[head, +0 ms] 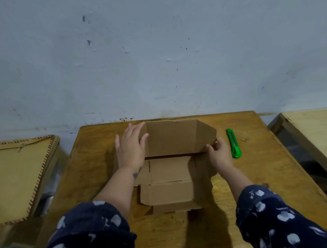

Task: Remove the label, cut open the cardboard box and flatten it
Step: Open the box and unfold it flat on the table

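Note:
A brown cardboard box (173, 162) lies opened out on the wooden table (94, 149), its far panel raised and its near flaps spread towards me. My left hand (131, 146) rests flat, fingers apart, against the box's left side at the raised panel's edge. My right hand (218, 152) pinches the lower right corner of the raised panel. A green utility knife (233, 143) lies on the table just right of my right hand, untouched. No label shows on the box.
A pale blue wall stands right behind the table. A low board with stitched edging (16, 174) sits to the left, and another wooden surface (316, 131) to the right, each across a gap.

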Demonstrator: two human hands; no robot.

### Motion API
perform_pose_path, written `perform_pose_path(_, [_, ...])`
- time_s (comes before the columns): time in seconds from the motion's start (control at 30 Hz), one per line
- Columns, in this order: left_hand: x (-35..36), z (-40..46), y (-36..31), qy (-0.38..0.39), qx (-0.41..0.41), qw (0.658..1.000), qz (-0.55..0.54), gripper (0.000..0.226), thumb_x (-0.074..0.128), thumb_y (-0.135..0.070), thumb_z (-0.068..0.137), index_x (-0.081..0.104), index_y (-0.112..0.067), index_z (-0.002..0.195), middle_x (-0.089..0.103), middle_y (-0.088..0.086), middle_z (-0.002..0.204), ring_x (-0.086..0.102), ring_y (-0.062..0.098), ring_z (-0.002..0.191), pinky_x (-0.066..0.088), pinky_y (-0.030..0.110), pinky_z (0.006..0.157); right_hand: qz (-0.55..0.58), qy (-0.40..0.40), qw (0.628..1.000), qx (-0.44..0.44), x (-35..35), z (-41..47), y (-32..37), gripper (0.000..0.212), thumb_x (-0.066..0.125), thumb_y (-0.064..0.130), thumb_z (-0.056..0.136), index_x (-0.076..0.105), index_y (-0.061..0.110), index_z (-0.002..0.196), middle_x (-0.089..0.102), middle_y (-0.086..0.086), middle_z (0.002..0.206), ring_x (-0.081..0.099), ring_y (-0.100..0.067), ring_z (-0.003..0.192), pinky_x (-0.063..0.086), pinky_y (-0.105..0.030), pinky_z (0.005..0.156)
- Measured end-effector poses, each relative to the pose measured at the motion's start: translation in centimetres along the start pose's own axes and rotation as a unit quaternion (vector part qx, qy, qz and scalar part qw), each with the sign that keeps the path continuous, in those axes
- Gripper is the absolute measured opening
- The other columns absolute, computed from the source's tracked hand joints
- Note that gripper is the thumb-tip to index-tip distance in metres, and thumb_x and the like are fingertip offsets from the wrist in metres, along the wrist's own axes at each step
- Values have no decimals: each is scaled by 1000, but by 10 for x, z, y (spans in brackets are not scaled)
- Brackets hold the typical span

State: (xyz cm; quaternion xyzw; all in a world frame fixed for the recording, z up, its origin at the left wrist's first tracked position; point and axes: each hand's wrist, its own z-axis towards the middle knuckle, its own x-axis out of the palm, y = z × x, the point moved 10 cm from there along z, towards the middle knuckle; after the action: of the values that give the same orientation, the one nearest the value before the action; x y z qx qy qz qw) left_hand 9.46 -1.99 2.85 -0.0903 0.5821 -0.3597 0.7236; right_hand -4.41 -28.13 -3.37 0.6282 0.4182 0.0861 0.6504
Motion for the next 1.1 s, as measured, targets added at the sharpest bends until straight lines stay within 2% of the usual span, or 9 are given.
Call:
perform_pose_path(0.2, [-20,-22,8,-27,-25,998,-48,32,44,-22,99,55,-23,129,62,-1,127,52,20,121,20,40,113,-107,44,981,-156,-2,-8,69,41,64,26,89,55,24,129,57,1,133,49,-19,125,40,-41,106])
perform_pose_path(0.3, [-23,-31,6,3,-14,999,-30,30,43,-25,99,57,-27,125,62,-3,126,50,21,125,25,44,113,-150,33,975,-162,-7,-11,69,30,64,28,88,65,21,116,67,0,119,59,-21,113,45,-49,99])
perform_pose_path(0.4, [-21,-40,6,54,7,997,-48,40,28,-47,99,63,-32,113,66,-1,121,53,23,121,34,48,110,-191,48,962,-189,-11,-25,62,17,63,17,88,70,21,103,72,-2,103,65,-22,99,52,-44,91])
perform_pose_path(0.5, [-19,-48,12,94,-9,991,-90,63,13,-65,92,65,-34,110,67,-5,84,63,32,101,49,46,91,-239,69,940,-234,-13,-47,53,22,60,10,88,72,25,97,73,2,100,67,-21,94,52,-42,91])
perform_pose_path(0.57, [-2,-49,20,153,-27,985,-71,62,16,-65,92,59,-33,123,66,-1,116,53,28,122,44,46,100,-273,65,922,-268,-14,-62,47,26,61,6,85,72,26,99,73,5,101,66,-18,98,43,-47,102])
perform_pose_path(0.6, [9,-52,21,190,-28,980,-52,62,17,-67,91,53,-35,130,54,1,138,41,24,134,37,49,107,-292,65,912,-280,-12,-67,43,28,62,5,84,72,26,100,73,6,103,64,-16,100,38,-48,107])
perform_pose_path(0.67, [30,-60,21,257,-7,966,0,60,19,-65,92,40,-37,140,30,-4,155,19,18,145,22,54,114,-330,69,895,-293,-8,-76,32,31,62,5,84,70,28,104,71,7,110,61,-15,109,29,-47,114])
perform_pose_path(0.83, [70,-87,28,344,35,930,126,59,18,-58,97,12,-35,151,-4,-10,160,-8,16,147,1,60,113,-381,99,870,-297,6,-83,-3,41,59,2,85,65,29,115,60,6,132,45,-16,132,21,-44,116])
perform_pose_path(1.1, [100,-112,47,358,99,910,187,56,9,-54,98,-7,-39,149,-18,-13,157,-21,14,144,-12,61,110,-397,123,859,-300,9,-99,-41,36,50,13,94,58,26,127,50,5,142,36,-16,139,22,-43,117])
